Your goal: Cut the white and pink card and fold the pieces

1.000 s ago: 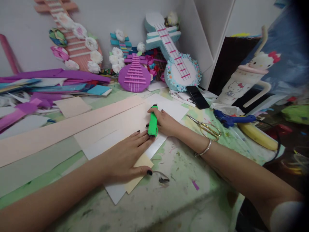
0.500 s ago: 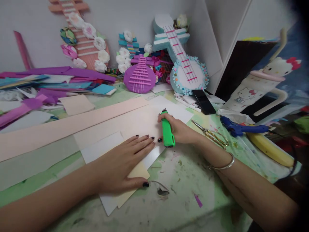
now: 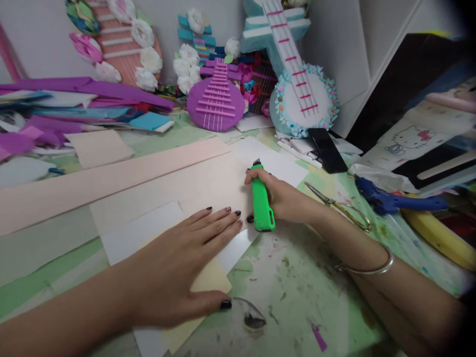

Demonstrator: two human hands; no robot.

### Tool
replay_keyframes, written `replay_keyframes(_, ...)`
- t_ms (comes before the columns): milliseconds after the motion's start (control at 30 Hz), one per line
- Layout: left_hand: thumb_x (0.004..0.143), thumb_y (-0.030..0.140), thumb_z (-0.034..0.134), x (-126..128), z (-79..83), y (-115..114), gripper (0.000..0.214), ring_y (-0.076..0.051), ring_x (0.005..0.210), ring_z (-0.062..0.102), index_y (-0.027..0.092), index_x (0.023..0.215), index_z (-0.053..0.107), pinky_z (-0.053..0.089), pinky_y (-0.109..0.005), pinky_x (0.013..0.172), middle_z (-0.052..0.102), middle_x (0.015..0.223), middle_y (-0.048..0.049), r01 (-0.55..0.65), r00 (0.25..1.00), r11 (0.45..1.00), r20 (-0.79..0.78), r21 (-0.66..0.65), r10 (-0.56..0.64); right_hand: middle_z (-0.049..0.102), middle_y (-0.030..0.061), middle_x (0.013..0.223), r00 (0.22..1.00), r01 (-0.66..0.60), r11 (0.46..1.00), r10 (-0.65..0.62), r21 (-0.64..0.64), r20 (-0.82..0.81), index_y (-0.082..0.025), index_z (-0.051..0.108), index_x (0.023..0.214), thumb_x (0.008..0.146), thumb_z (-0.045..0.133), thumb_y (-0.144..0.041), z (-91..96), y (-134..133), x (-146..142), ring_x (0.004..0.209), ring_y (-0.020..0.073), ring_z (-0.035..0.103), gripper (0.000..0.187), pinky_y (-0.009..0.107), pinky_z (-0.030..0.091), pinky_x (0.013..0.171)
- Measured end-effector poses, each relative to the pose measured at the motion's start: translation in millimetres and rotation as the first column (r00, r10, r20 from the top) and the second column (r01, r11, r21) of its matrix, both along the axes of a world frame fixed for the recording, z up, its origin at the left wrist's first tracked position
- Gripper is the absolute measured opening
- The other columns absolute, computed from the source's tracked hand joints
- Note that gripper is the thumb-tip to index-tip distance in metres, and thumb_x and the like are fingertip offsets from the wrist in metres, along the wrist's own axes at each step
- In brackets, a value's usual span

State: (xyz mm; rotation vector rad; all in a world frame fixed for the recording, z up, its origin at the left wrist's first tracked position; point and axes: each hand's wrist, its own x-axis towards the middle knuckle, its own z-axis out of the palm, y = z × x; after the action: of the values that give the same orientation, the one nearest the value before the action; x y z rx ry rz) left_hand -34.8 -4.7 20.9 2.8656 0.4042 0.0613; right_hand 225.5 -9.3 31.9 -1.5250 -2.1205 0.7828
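Note:
My left hand [image 3: 197, 253] lies flat with fingers stretched out, pressing on a small stack of white paper [image 3: 148, 225] and a pale yellow sheet [image 3: 213, 277]. Gripped in my right hand [image 3: 282, 198] is a green box cutter [image 3: 263, 203], its short blade tip pointing away from me. That hand rests over a white sheet [image 3: 275, 158], just right of my left fingertips. Beneath and beyond my hands spreads a large cream sheet [image 3: 193, 178]. A long pale pink strip [image 3: 111, 181] runs across its far side.
Gold-handled scissors [image 3: 338, 206], a blue glue gun [image 3: 394, 196] and a banana [image 3: 439, 233] lie right of my right arm. A black phone [image 3: 327, 151] sits behind. Paper instruments, among them a purple one [image 3: 215, 104], line the wall. Coloured scraps [image 3: 85, 96] heap at the back left.
The camera view has shifted closer and lower. Both hands keep nearly the same pose, the left flat on the paper and the right around the box cutter, which stands slightly more upright.

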Motion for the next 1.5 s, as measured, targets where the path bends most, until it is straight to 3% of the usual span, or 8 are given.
replay_keyframes(167, 0.087, 0.064, 0.047, 0, 2.2, 3, 0.086, -0.032, 0.142, 0.025, 0.021, 0.153, 0.014, 0.024, -0.053, 0.116, 0.021, 0.156, -0.0092, 0.014, 1.000, 1.000, -0.008, -0.023, -0.014, 0.055, 0.0009, 0.092, 1.000, -0.008, 1.000, 0.009, 0.004, -0.027, -0.023, 0.039, 0.109, 0.066, 0.076, -0.035, -1.3, 2, 1, 0.070, 0.0146, 0.050, 0.058, 0.033, 0.040, 0.079)
replay_keyframes(367, 0.086, 0.065, 0.047, -2, 0.9, 6, 0.086, -0.033, 0.142, 0.025, 0.023, 0.153, 0.012, 0.024, -0.054, 0.117, 0.020, 0.156, -0.0086, 0.023, 1.000, 0.998, 0.002, -0.056, -0.023, 0.052, -0.0020, 0.083, 0.999, -0.012, 0.998, 0.009, -0.069, -0.048, -0.023, 0.037, 0.110, 0.068, 0.074, -0.034, 0.6, 2, 1, 0.059, 0.0106, 0.042, 0.056, 0.029, 0.039, 0.065)
replay_keyframes(600, 0.087, 0.064, 0.047, -2, -1.4, 4, 0.085, -0.034, 0.141, 0.027, 0.023, 0.153, 0.014, 0.023, -0.054, 0.116, 0.023, 0.155, -0.0097, 0.022, 0.999, 0.999, 0.025, -0.037, -0.021, 0.046, -0.0070, 0.070, 0.999, -0.014, 0.998, 0.010, -0.068, -0.054, -0.024, 0.037, 0.111, 0.070, 0.072, -0.028, -0.5, 3, 3, 0.056, 0.0095, 0.040, 0.054, 0.026, 0.037, 0.061)
replay_keyframes(800, 0.088, 0.064, 0.045, -4, -0.8, 3, 0.094, -0.033, 0.141, 0.027, 0.020, 0.153, -0.007, 0.027, -0.052, 0.115, 0.019, 0.156, -0.0136, 0.059, 0.996, 0.998, 0.070, 0.034, -0.062, 0.052, -0.0011, 0.087, 0.996, -0.031, 0.997, 0.024, -0.077, -0.088, -0.024, 0.039, 0.112, 0.064, 0.077, -0.030, 0.9, 2, 9, 0.060, 0.0103, 0.046, 0.061, 0.027, 0.040, 0.061)
replay_keyframes(933, 0.088, 0.062, 0.048, -9, -0.1, 3, 0.097, -0.032, 0.142, 0.025, 0.020, 0.152, -0.011, 0.025, -0.048, 0.117, 0.017, 0.157, -0.0131, 0.057, 0.988, 0.996, 0.142, 0.070, -0.067, 0.054, -0.0010, 0.086, 0.979, 0.101, 0.995, -0.101, -0.006, -0.179, -0.026, 0.039, 0.114, 0.068, 0.074, -0.035, 0.6, 0, 9, 0.066, 0.0144, 0.053, 0.058, 0.027, 0.041, 0.060)
replay_keyframes(1033, 0.087, 0.063, 0.048, -10, -3.1, 4, 0.094, -0.033, 0.143, 0.022, 0.019, 0.153, -0.004, 0.018, -0.050, 0.119, 0.020, 0.156, -0.0125, 0.001, 0.986, 0.994, 0.165, 0.106, -0.019, 0.053, -0.0026, 0.077, 0.973, 0.213, 0.968, -0.199, 0.130, -0.115, -0.025, 0.042, 0.108, 0.072, 0.071, -0.037, -2.2, 1, 4, 0.069, 0.0166, 0.054, 0.047, 0.028, 0.040, 0.065)
replay_keyframes(1167, 0.085, 0.069, 0.046, -9, -8.9, 7, 0.096, -0.032, 0.143, 0.022, 0.019, 0.154, 0.002, 0.014, -0.050, 0.119, 0.021, 0.156, -0.0121, -0.074, 0.991, 0.991, 0.116, 0.107, 0.061, 0.045, -0.0078, 0.061, 0.983, 0.178, 0.969, -0.184, 0.171, 0.022, -0.026, 0.043, 0.103, 0.076, 0.068, -0.037, -8.5, 5, -3, 0.060, 0.0154, 0.050, 0.038, 0.029, 0.037, 0.068)
replay_keyframes(1500, 0.086, 0.066, 0.048, -13, -8.1, 11, 0.094, -0.031, 0.144, 0.021, 0.020, 0.154, 0.002, 0.016, -0.050, 0.119, 0.020, 0.157, -0.0111, -0.061, 0.997, 0.995, 0.045, 0.074, 0.058, 0.057, -0.0011, 0.082, 0.980, 0.189, 0.973, -0.195, 0.130, 0.033, -0.025, 0.044, 0.100, 0.075, 0.068, -0.040, -7.3, 8, -2, 0.062, 0.0152, 0.048, 0.038, 0.030, 0.036, 0.068)
